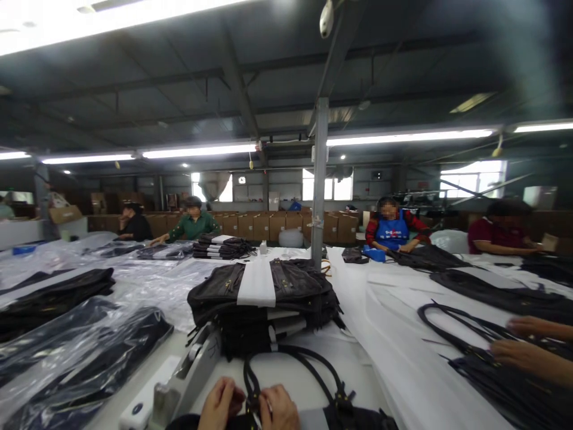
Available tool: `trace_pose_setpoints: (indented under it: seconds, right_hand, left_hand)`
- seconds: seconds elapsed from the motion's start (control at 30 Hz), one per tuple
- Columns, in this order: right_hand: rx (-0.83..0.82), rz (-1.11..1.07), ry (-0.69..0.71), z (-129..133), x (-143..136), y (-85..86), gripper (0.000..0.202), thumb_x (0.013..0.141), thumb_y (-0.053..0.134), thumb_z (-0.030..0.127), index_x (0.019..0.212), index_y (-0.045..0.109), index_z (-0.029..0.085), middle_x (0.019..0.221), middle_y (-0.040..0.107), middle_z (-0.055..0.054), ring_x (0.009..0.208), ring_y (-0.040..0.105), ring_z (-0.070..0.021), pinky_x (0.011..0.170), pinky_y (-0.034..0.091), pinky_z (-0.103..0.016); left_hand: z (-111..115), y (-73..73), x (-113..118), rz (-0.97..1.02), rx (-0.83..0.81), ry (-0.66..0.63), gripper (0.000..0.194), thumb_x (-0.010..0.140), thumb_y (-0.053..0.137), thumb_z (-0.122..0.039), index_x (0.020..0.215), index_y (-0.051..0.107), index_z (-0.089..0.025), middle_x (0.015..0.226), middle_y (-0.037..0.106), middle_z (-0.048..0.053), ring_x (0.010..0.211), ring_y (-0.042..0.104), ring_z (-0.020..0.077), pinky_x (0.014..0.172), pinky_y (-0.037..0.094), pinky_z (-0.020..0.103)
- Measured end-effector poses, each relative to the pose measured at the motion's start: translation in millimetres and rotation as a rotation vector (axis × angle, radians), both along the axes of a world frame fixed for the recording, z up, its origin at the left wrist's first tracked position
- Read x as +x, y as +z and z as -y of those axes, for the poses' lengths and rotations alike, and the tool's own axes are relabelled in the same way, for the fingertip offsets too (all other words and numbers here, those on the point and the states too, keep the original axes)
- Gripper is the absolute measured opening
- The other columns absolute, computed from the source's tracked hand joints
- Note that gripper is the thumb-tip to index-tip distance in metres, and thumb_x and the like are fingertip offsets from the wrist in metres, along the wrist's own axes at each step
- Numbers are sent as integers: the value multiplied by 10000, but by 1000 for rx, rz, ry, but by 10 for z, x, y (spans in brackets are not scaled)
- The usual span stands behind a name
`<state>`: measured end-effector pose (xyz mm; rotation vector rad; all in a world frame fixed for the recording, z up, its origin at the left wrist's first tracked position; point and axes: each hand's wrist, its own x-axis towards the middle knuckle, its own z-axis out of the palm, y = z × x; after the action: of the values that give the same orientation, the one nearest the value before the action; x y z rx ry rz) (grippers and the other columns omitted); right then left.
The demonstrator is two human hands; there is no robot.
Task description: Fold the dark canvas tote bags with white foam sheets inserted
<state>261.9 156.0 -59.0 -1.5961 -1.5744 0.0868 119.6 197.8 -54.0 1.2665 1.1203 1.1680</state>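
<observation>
A dark handbag (362, 418) lies at the bottom edge, partly cut off by the frame. Its long looped handles (308, 358) stretch forward over the white table. My left hand (222, 401) is curled with its fingertips pinched beside the base of the left handle; what they hold, if anything, is hidden. Thumb and fingers of my right hand (280, 407) close on the handle base, near small gold-coloured fittings. Just beyond the handles rises a stack of dark bags (299, 286), the top one wrapped with a white paper band (257, 283).
Left of my hands stands a white device (179, 382) with a metal end. Plastic-wrapped dark bags (102, 358) cover the left side. At right, another person's hands (532, 352) touch a dark bag. Co-workers sit across the tables, around a grey post (319, 179).
</observation>
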Motion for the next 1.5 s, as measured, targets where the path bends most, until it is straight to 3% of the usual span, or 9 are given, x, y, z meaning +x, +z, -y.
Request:
trace_pose_setpoints:
  seconds: [0.1,0.2,0.3,0.57,0.7,0.83,1.17,1.33,1.5]
  right_hand:
    - [-78,-77,110,-20,3,207,216,854,474,156,850,682,213,833,634,-45,820,614,-169,755,416,-250]
    - [-163,-83,185,-50,-25,348,155,801,553,162,805,700,209,824,617,-44,825,602,-174,749,409,-254]
    - [-197,-119,239,-59,-68,389,141,763,581,149,731,708,201,789,607,-36,782,593,-159,716,400,-242]
    - [-153,-370,242,-94,-97,121,195,771,553,263,659,685,175,675,638,-35,669,581,-166,658,402,-262]
    - [-158,-487,247,-132,-62,49,304,772,548,410,642,687,173,653,645,-45,661,577,-186,652,413,-281]
    - [-166,-563,272,-145,-40,18,427,748,550,562,657,703,173,663,657,-57,670,585,-200,655,432,-294]
    - [-173,-586,199,-116,-38,12,377,697,581,528,646,705,176,635,669,-55,649,596,-205,671,452,-309]
    - [-214,-689,237,-79,-44,113,409,716,537,529,671,677,147,646,656,-54,649,589,-194,634,453,-295]
    - [-338,-507,429,102,225,411,341,771,431,313,907,708,168,802,699,-58,746,626,-189,678,466,-284]
  left_hand:
    - [93,94,26,279,-98,8,547,607,629,-726,714,510,-203,740,650,18,728,648,198,690,502,306]
    - [105,122,19,243,-101,-87,551,592,664,-711,724,506,-200,688,630,-8,696,641,186,640,496,279]
    - [69,103,-18,189,-97,-84,567,595,643,-733,768,487,-216,596,574,-51,614,600,165,567,475,257]
    - [57,71,-27,175,-32,-70,513,666,604,-709,697,450,-220,551,563,-42,568,570,160,579,470,273]
    - [58,89,-13,158,-73,-41,553,646,611,-716,847,550,-204,639,639,-3,652,618,192,633,482,292]
    - [50,124,-31,54,-10,-196,527,583,722,-630,819,651,-165,726,671,30,746,617,204,712,469,282]
    - [84,133,-33,-25,58,-184,399,693,662,-565,665,595,-173,605,561,-27,639,505,142,640,403,250]
    - [129,152,-48,313,-46,-209,343,710,669,-495,651,531,-187,616,582,-21,619,498,125,633,394,244]
    - [125,96,-102,647,-152,-113,478,646,764,-485,538,394,-203,452,327,-94,466,333,72,545,364,233]
